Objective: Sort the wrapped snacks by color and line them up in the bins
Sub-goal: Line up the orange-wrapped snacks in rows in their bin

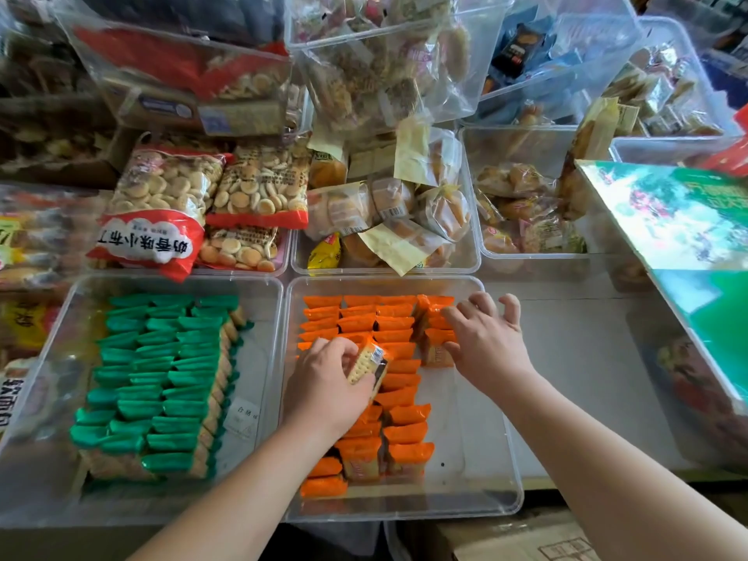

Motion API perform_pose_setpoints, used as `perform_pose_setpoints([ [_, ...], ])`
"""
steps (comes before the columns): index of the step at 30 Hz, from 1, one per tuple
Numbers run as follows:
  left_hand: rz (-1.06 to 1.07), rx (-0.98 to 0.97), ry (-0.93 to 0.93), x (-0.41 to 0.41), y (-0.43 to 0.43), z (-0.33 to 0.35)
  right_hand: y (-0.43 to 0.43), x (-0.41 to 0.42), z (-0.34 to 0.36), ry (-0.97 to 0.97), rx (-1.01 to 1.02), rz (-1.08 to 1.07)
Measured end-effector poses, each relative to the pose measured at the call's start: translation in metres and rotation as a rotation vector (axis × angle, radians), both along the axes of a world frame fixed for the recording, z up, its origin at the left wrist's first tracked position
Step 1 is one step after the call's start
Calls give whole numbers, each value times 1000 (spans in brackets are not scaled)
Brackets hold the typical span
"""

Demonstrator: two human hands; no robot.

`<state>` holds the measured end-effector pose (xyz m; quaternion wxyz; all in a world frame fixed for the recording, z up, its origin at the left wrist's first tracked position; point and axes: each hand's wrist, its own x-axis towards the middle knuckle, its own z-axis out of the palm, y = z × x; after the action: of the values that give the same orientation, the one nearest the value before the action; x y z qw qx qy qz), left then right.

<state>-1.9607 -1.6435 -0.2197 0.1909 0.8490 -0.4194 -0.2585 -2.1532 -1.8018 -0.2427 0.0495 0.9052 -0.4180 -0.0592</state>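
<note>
Orange-wrapped cracker snacks (398, 398) stand in rows inside a clear bin (477, 471) in front of me. Green-wrapped snacks (162, 382) fill the clear bin (259, 293) to its left in tight rows. My left hand (324, 386) grips an orange-wrapped cracker pack (370, 364) above the orange rows. My right hand (483, 342) has its fingers spread and presses on the short row of orange packs (435, 338) at the bin's far right.
Clear bins of bread and pastry packs (388, 220) stand behind the two front bins. Red bags of small round biscuits (170, 212) lie at the back left. A green printed box (688, 236) leans at the right. A cardboard carton (526, 540) sits below the bins.
</note>
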Motion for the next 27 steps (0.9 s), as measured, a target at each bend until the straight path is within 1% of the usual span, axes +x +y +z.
perform_pose_setpoints([
  [3, -101, 39, -167, -2, -3, 4, 1, 0, -5, 23, -41, -20],
  [5, -133, 70, -234, -4, -5, 6, 2, 0, -10, 4, -52, -33],
  [7, -124, 94, -219, -5, -6, 6, 5, -2, -13, -34, -75, -40],
  [9, -100, 98, -149, -4, -6, 4, 8, -5, -11, -85, -85, -33],
  [10, -83, 92, -103, -3, -5, 3, 10, -6, -8, -132, -90, -21],
  [12, -53, 41, -23, -2, -3, 5, 16, -5, 4, -326, -64, 12],
  [13, -36, -14, 19, -3, -1, 7, 20, -3, 13, -461, 7, 7],
  [14, -21, -81, 59, -4, 1, 10, 27, 1, 24, -596, 133, -41],
  [16, -20, -212, 94, -10, 8, 18, 40, 14, 50, -767, 517, -257],
  [18, -79, -310, 46, -17, 15, 22, 52, 26, 72, -897, 901, -454],
  [19, -108, -346, 33, -21, 18, 21, 56, 29, 78, -940, 1021, -502],
  [20, -129, -376, 59, -24, 20, 19, 59, 31, 81, -964, 1066, -515],
  [22, -149, -416, 176, -29, 26, 16, 63, 31, 81, -966, 1027, -520],
  [23, -158, -433, 206, -29, 29, 14, 65, 30, 78, -964, 1020, -534],
  [24, -171, -445, 191, -29, 30, 13, 68, 29, 76, -972, 1035, -554],
  [27, -235, -480, 38, -31, 33, 12, 73, 29, 73, -1056, 1120, -635],
])
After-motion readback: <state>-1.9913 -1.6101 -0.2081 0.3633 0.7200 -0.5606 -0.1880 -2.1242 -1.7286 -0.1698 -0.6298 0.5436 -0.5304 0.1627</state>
